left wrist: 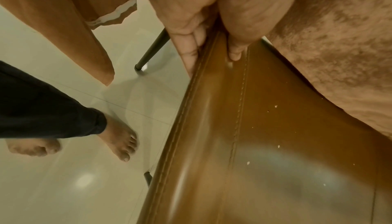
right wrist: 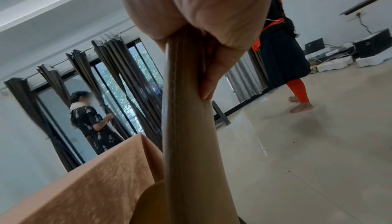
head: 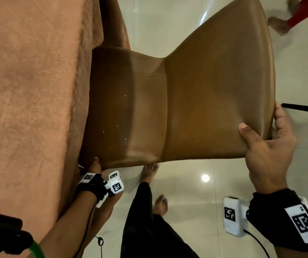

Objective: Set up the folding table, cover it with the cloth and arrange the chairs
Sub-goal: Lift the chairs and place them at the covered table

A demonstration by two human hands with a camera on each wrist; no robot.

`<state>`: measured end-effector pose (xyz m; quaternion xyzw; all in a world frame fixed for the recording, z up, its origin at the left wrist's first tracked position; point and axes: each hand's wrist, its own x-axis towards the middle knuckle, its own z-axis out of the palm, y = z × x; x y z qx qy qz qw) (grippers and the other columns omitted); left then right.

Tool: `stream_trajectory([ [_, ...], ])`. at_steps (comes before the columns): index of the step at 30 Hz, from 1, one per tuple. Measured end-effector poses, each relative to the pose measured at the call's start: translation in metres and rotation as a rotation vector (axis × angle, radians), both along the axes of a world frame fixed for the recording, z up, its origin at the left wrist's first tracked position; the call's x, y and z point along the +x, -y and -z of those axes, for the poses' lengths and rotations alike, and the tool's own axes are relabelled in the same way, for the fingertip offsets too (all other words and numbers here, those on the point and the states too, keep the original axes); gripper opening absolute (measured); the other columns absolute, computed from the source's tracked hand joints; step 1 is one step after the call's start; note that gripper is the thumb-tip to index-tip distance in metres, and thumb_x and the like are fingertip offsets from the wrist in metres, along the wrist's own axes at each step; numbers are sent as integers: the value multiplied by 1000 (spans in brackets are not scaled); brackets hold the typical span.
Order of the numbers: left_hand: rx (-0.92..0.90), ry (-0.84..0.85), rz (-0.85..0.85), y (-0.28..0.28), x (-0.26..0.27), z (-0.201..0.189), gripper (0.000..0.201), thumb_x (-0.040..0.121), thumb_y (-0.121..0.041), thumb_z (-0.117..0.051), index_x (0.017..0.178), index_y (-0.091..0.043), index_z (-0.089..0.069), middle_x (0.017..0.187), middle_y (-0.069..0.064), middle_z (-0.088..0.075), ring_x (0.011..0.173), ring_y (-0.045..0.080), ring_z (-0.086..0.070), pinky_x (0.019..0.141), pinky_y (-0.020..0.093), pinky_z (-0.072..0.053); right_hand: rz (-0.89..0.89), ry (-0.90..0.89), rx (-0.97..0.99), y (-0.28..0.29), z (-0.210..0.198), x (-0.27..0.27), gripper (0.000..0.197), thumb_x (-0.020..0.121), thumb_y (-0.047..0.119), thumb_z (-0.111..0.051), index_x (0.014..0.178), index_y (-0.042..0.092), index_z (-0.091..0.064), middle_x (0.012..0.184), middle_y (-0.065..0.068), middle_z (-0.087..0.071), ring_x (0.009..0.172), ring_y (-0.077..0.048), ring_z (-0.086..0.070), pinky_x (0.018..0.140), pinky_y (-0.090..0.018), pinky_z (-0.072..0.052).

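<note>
Both hands clamp the chair point(head: 196, 101): right hand point(head: 266, 146) on its backrest top, left hand point(head: 95, 165) on the seat edge, steering it under the cloth point(head: 28, 90).

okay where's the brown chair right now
In the head view the brown chair sits centre frame, its seat tucked against the cloth on the left, held by the left hand and right hand.

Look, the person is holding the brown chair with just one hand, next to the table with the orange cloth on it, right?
Not quite: both hands hold it. The head view shows the right hand gripping the brown chair at its backrest edge and the left hand holding the seat edge. The rest is right: the orange cloth covers the table beside it.
</note>
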<state>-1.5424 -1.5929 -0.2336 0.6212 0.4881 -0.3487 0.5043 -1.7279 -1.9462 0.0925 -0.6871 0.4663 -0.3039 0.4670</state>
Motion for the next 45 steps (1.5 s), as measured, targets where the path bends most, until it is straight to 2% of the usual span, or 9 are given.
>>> stream_trajectory([
  [8, -119, 31, -250, 9, -1, -8, 62, 103, -43, -52, 155, -14, -37, 156, 15, -44, 140, 34, -46, 110, 49, -45, 46, 30, 26, -4, -1, 4, 69, 85, 0, -74, 148, 15, -48, 132, 3, -63, 98, 8, -65, 83, -14, -54],
  [14, -190, 13, -237, 20, -20, -39, 45, 108, -25, -47, 148, -7, -45, 149, 15, -52, 138, 29, -51, 98, 35, -48, 103, 49, 84, -7, 4, 7, 55, 78, 14, -78, 131, 21, -63, 110, 8, -73, 95, -10, -71, 88, -32, -59],
  [17, -276, -44, -113, 24, -39, -70, 26, 110, -21, -43, 125, -3, -54, 136, 12, -59, 139, 24, -50, 104, 31, -44, 60, -15, 90, -3, 4, 5, 45, 78, 20, -78, 121, 23, -68, 103, 7, -74, 90, -13, -72, 86, -36, -61],
  [21, -229, 51, 82, 29, -72, -119, 18, 108, -13, -42, 99, -9, -57, 101, 12, -61, 77, 20, -63, 68, 27, -49, 10, -76, 53, 2, 1, 3, 46, 75, 29, -78, 120, 24, -67, 101, 9, -74, 89, -14, -72, 86, -39, -61],
  [28, -230, 374, 557, 16, -127, -215, 27, 101, 8, -48, 89, -14, -57, 77, 10, -61, 58, 17, -58, 44, 17, -44, 42, -48, 170, -19, -6, -9, 26, 76, 35, -77, 100, 27, -68, 91, 8, -72, 86, -16, -70, 85, -45, -61],
  [34, -141, 749, 1284, -59, -153, -292, 14, 95, -26, -64, 108, -22, -69, 94, -8, -70, 79, -5, -65, 73, 7, -50, 69, 23, 352, -73, 0, -32, 38, 89, 14, -70, 126, 13, -61, 109, -8, -73, 76, -18, -71, 57, -22, -54],
  [37, -43, 863, 1307, -111, -155, -316, 48, 87, -46, -50, 111, -10, -72, 104, -1, -72, 91, 7, -66, 83, 21, -51, 72, 39, 403, -112, 0, -38, 49, 91, 10, -67, 138, 17, -54, 106, -2, -70, 78, -16, -67, 60, -23, -53],
  [43, 312, 923, 1179, -249, -158, -313, 38, 87, -38, -53, 111, -16, -73, 115, 1, -69, 105, 20, -60, 91, 34, -48, -345, -146, 242, -237, 3, -13, 20, 92, 13, -71, 109, 23, -71, 103, 1, -71, 95, -17, -66, 80, -36, -57],
  [45, 312, 855, 1110, -283, -163, -315, 35, 88, -35, -56, 112, -16, -72, 115, 3, -68, 108, 21, -59, 91, 37, -50, -560, -168, 100, -284, -1, 1, 18, 90, 13, -73, 106, 21, -72, 106, -4, -72, 93, -14, -67, 86, -24, -55],
])
